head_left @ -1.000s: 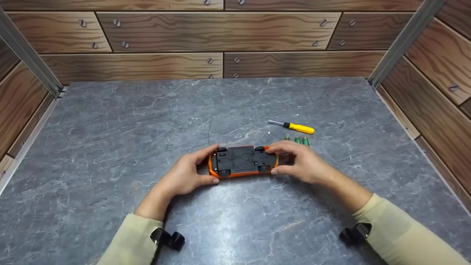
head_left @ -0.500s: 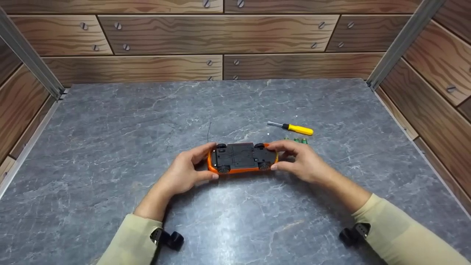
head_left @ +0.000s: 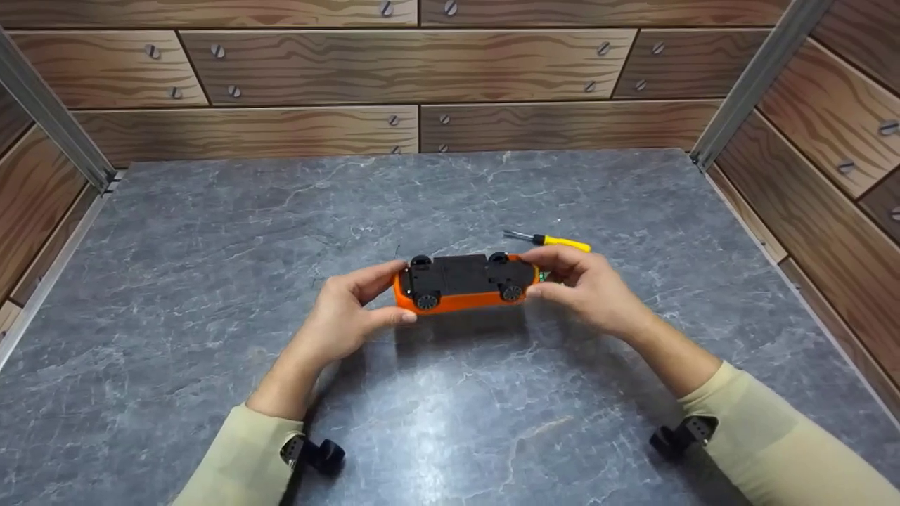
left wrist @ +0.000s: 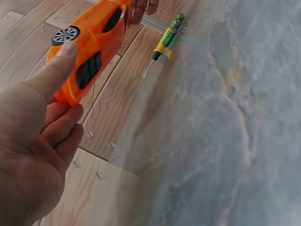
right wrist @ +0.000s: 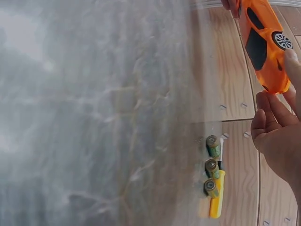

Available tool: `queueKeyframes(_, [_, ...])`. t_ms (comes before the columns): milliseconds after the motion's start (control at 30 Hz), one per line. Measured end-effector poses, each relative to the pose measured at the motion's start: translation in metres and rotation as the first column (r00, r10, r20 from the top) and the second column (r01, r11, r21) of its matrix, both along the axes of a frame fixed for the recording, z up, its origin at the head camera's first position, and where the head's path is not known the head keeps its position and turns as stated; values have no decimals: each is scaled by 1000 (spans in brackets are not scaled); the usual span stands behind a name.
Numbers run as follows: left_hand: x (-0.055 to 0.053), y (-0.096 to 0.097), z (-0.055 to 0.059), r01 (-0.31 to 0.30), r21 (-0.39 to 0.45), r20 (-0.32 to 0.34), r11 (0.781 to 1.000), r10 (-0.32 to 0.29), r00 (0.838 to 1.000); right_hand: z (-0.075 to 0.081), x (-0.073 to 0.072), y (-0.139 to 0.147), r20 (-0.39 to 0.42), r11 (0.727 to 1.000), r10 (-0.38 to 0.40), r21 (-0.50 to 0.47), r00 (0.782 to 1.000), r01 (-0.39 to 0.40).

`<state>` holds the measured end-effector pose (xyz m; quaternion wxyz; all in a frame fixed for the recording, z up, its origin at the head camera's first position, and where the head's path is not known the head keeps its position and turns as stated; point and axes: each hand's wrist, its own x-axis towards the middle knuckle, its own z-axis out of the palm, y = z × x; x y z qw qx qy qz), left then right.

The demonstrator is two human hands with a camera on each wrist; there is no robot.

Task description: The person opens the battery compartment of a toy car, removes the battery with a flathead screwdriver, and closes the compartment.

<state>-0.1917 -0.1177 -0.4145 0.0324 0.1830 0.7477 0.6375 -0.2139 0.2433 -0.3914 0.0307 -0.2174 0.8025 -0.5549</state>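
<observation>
An orange toy car is held upside down above the grey table, its black underside and wheels showing in the head view. My left hand grips one end between thumb and fingers. At the other end, my right hand pinches the car's body. The left wrist view shows the car's orange side and the left thumb pressed by a wheel. Its dark windows and roof face down toward the table in the right wrist view, where the toy car sits between right thumb and fingers. A thin wire hangs from it.
A yellow-handled screwdriver lies behind the right hand. Three green batteries stand beside it, mostly hidden by the right hand in the head view. Wood-patterned panels wall the table at the back and sides.
Both hands have raised the toy car off the table and tilted it, so more of its orange side shows. The right hand now covers most of the batteries in the head view.
</observation>
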Motion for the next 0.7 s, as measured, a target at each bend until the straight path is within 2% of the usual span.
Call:
queueKeyframes(167, [2,0,12,-58,-15,-23,998,57,998,7,3,-2,27,995,-7,-102,1000,10])
queueKeyframes(333, [2,0,22,-109,-28,-62,994,107,992,13,4,-6,12,988,-58,-142,998,60])
queueKeyframes(500, [2,0,30,-149,5,-80,989,149,986,16,4,-9,-26,981,-101,-172,995,95])
queueKeyframes(700, [1,-1,37,-172,30,-95,985,174,980,17,4,-11,-41,977,-108,-186,993,99])
